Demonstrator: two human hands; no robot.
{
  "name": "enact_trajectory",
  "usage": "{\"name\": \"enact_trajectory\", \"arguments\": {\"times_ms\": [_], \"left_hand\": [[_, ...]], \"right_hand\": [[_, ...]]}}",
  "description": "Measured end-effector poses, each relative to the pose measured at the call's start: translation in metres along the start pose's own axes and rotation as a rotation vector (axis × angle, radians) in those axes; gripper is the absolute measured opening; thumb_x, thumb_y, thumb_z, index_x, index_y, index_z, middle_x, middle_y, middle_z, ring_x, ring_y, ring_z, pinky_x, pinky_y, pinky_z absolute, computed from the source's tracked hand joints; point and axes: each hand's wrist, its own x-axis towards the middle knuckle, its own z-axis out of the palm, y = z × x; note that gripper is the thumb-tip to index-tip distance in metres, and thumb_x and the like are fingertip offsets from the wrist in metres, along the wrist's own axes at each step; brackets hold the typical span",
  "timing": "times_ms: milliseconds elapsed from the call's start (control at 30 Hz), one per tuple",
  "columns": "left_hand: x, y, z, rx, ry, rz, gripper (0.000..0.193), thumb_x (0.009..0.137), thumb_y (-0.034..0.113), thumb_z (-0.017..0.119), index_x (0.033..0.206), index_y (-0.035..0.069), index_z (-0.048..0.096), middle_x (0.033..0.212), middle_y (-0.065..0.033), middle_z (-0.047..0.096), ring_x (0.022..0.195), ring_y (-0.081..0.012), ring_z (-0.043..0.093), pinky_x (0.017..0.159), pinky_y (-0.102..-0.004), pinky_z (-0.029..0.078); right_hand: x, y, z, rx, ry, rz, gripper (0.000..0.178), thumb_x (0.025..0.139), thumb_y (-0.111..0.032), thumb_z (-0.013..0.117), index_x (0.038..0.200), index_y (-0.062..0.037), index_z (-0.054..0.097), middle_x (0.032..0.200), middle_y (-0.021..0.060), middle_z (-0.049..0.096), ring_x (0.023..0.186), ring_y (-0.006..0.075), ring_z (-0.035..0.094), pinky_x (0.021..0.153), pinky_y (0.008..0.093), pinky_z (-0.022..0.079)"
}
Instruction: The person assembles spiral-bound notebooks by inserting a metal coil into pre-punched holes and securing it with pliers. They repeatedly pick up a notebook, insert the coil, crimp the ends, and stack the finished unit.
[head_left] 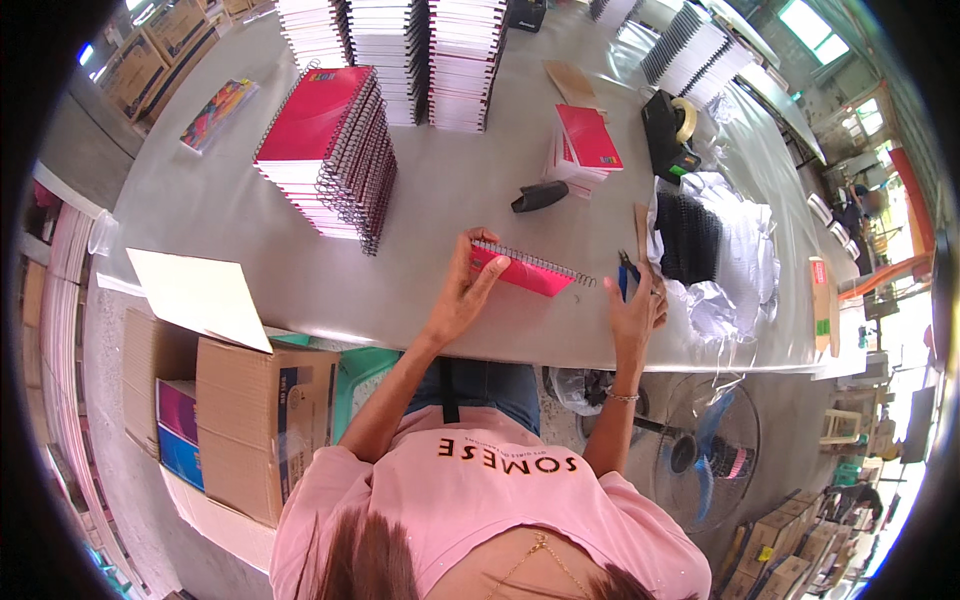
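My left hand is closed around the left end of a red spiral notebook, its thumb on the cover. The dark wire coil runs along the notebook's upper edge, and a loose tail of coil juts past its right end. Just right of that tail, my right hand is closed around small pliers with blue handles. The jaws point away from me, apart from the coil.
A stack of bound red notebooks stands left on the grey table. Unbound red notebooks, a black roll, a tape dispenser and black coils on white plastic lie right. An open carton sits below left.
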Motion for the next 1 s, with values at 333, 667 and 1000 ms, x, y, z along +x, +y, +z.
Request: {"name": "enact_trajectory", "arguments": {"times_ms": [333, 667, 1000], "left_hand": [[0.010, -0.015, -0.017, 0.060, 0.051, 0.096, 0.025, 0.091, 0.021, 0.071, 0.107, 0.003, 0.068, 0.102, -0.0053, 0.069, 0.097, -0.0120, 0.060, 0.088, -0.0277, 0.047], [0.004, 0.003, -0.022, 0.101, -0.012, 0.000, 0.022, 0.092, 0.013, 0.069, 0.110, 0.001, 0.069, 0.088, -0.0044, 0.073, 0.077, -0.0074, 0.063, 0.072, -0.0243, 0.052], [-0.012, 0.023, -0.020, 0.180, 0.019, 0.039, 0.026, 0.093, -0.008, 0.053, 0.115, -0.002, 0.067, 0.096, -0.0080, 0.073, 0.089, -0.0111, 0.069, 0.077, -0.0249, 0.056]], "right_hand": [[0.000, 0.003, -0.028, 0.356, 0.073, -0.094, 0.048, 0.089, -0.025, 0.069, 0.130, -0.0041, 0.054, 0.121, 0.0184, 0.055, 0.114, 0.0334, 0.051, 0.099, 0.0459, 0.040], [-0.084, -0.110, -0.049, 0.647, -0.098, -0.509, 0.052, 0.077, -0.018, 0.079, 0.124, -0.0039, 0.061, 0.112, 0.0176, 0.060, 0.104, 0.0339, 0.058, 0.086, 0.0403, 0.051], [-0.097, -0.126, -0.032, 0.636, -0.072, -0.586, 0.050, 0.077, -0.019, 0.078, 0.123, -0.0042, 0.062, 0.100, 0.0147, 0.059, 0.090, 0.0314, 0.061, 0.077, 0.0414, 0.051]]}}
